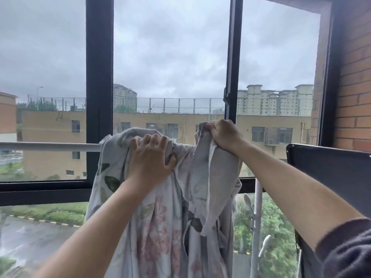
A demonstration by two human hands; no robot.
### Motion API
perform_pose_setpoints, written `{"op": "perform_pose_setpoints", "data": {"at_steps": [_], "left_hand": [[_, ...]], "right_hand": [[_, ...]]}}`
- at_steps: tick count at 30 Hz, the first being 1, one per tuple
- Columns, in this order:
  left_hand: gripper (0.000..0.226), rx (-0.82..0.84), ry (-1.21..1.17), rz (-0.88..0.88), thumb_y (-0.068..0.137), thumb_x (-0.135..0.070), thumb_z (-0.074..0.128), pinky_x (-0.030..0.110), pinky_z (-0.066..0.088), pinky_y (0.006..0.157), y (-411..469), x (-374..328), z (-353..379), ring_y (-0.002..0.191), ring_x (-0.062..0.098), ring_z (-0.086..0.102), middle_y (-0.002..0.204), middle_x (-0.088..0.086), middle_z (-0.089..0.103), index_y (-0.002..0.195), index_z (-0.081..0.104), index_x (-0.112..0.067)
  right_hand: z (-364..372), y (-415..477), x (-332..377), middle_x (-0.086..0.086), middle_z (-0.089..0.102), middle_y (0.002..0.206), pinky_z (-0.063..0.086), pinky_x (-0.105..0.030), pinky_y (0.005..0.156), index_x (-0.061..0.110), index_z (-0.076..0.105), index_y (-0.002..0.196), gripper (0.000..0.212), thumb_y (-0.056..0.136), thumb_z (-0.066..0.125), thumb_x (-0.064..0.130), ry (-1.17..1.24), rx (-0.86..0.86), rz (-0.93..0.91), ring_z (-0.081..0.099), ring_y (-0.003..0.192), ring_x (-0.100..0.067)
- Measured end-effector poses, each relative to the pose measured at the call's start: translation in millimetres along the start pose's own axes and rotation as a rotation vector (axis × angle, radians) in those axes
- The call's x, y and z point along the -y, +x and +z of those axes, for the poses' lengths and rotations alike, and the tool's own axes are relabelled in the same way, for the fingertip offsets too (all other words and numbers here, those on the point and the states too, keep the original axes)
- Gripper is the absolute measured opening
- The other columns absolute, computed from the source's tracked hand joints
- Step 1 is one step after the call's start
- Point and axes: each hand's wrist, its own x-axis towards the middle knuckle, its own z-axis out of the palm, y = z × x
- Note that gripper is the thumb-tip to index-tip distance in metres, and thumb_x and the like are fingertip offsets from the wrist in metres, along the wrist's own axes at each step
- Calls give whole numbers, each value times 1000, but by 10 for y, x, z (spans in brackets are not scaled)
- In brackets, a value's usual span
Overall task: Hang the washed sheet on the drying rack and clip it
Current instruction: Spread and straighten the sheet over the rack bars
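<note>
By the window [99, 77], left hand [150, 155] and right hand [224, 135], at two o'clock, clutch the flowery sheet [160, 227] to spread it along the rack rail [48, 146]

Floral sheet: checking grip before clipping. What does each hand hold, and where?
Both hold the pale floral fabric sheet: left hand grips its bunched fold on the white metal rail; right hand grips a gathered edge above the rail.
</note>
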Motion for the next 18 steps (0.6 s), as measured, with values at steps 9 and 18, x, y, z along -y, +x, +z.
{"op": "perform_pose_setpoints", "data": {"at_steps": [9, 18], "left_hand": [[37, -19, 28, -3, 78, -51, 37, 42, 27, 83, -7, 66, 2, 96, 25, 51, 97, -1, 54, 98, 50, -23], [32, 13, -6, -14, 82, -48, 45, 44, 30, 90, -4, -21, -21, 103, 25, 49, 104, 0, 54, 102, 49, -23]], "right_hand": [[-65, -102, 47, -5, 65, 84, 50, -34, 74, 19, 56, 80, 57, 92, 23, 64, 58, 175, -61, 62, 79, -23], [-37, -431, -210, 7, 67, 73, 54, -41, 71, 31, 59, 78, 37, 92, 36, 55, 100, 183, -118, 63, 72, -18]]}}
